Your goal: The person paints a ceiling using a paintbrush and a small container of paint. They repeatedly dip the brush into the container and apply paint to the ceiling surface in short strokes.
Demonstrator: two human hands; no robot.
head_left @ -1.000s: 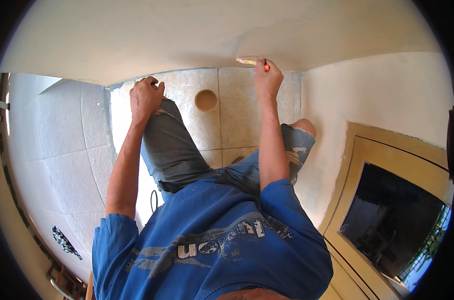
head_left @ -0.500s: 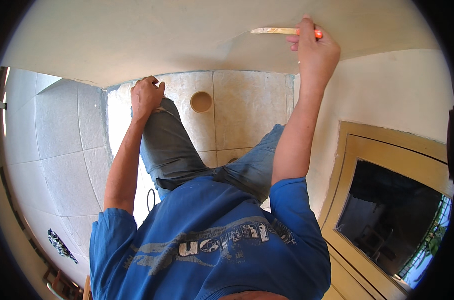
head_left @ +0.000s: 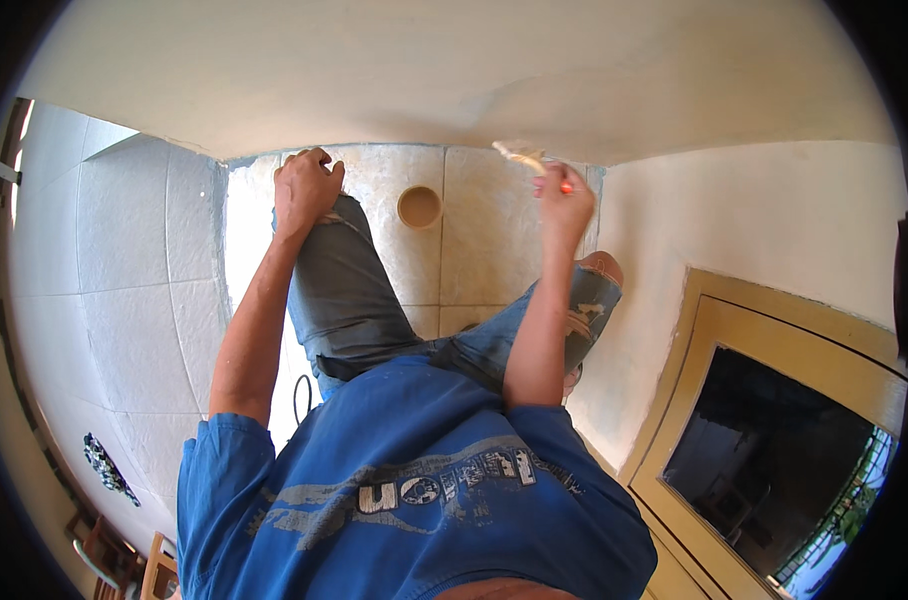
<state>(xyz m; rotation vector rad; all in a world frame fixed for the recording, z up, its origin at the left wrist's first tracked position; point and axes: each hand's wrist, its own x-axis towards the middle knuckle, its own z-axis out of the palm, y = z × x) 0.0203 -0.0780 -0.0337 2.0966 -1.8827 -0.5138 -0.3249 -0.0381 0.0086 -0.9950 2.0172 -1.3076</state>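
Note:
My right hand (head_left: pixel 564 208) is closed around a paintbrush (head_left: pixel 522 156) with an orange handle and a pale, paint-coated end. The brush points up and left, held above the tiles near the foot of the beige wall (head_left: pixel 374 70) and apart from the wall as far as I can tell. On my left knee rests my left hand (head_left: pixel 306 190), holding nothing, its fingers loosely bent and the thumb apart. Between my knees a small round bowl (head_left: pixel 420 227) of brownish-beige liquid stands on the floor. A slightly darker patch shows on the wall above the brush.
Cream floor tiles (head_left: pixel 384 262) lie between my legs, and grey tiles (head_left: pixel 124 255) stretch away on the left. A second wall (head_left: pixel 754 205) closes off the right, with a yellow-framed dark glass panel (head_left: pixel 764 440). Brown wooden furniture (head_left: pixel 159 570) stands at the lower left.
My right hand has drawn the paintbrush from high on the wall down and left, toward the bowl. My right knee now shows. The left hand stays on the knee.

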